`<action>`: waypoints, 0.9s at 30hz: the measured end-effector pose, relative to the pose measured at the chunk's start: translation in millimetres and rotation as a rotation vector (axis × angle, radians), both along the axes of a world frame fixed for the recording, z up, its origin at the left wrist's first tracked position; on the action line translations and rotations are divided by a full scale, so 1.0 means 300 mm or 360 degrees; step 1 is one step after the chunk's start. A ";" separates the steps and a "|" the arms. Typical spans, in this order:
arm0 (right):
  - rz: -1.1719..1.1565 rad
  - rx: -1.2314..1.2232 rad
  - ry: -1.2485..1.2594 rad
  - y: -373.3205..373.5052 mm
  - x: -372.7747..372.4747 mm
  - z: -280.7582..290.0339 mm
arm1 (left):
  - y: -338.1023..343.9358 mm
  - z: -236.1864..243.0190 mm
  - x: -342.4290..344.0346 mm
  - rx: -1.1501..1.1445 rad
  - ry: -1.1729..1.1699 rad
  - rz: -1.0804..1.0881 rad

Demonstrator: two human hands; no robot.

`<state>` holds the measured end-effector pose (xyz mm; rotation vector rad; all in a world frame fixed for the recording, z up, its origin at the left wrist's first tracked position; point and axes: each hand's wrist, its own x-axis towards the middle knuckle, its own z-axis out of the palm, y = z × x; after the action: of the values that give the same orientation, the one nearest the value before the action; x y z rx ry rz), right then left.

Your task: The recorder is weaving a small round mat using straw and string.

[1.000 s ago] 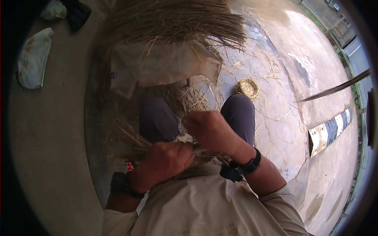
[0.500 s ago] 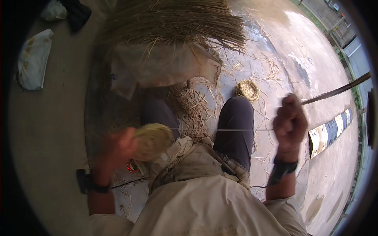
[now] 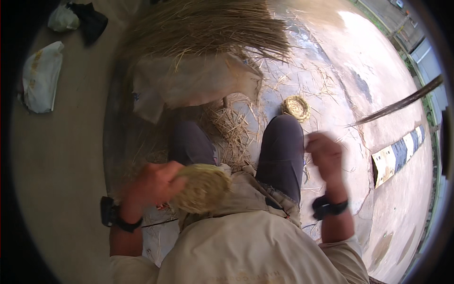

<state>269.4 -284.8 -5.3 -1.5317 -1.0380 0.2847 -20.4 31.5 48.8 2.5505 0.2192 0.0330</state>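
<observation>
Step in hand, as I judge it: handwork on a round straw piece (image 3: 202,188), coiled or woven, not laid down. It sits in the near left of the scene, in front of my shirt (image 3: 246,236) and left of centre. What the next move calls for, again my judgement: a steady grip on its left edge, and care that my fingers do not flatten it.

Left hand (image 3: 155,183): clamped on the left edge of the piece, fingers lapping onto the straw. Blurred, so the exact finger placing is unclear.

Right hand (image 3: 325,154): raised just right of my right knee (image 3: 283,142), well apart from the piece. Fingers look curled in; blur hides whether they pinch anything, so I cannot tell if they are together or slightly apart. Whether a strand runs between my 2 hands, I cannot tell either.

Surroundings: 1 small straw basket (image 3: 296,109) rests on the floor (image 3: 340,94), just far of that knee. Loose straw (image 3: 231,128) lies between my 2 knees. Farther off, a large straw bundle (image 3: 213,28) lies beyond a pale sheet (image 3: 198,83).
</observation>
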 end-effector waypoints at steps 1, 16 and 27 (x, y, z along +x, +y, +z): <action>0.0319 0.0057 0.0065 0.109 -0.093 0.023 | -0.044 0.005 0.053 -0.0050 -0.0036 -0.0085; 0.0797 -0.0761 0.1152 0.046 -0.056 -0.162 | -0.126 -0.132 0.187 -0.0240 -0.0216 -0.0291; 0.0675 -0.0245 0.1626 0.319 -0.054 -0.139 | -0.131 -0.130 0.187 -0.0209 -0.0131 -0.0302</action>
<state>253.3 -189.1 -47.0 -1.0300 -0.4892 1.3081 35.7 -7.7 9.7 2.4223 -0.0513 0.0493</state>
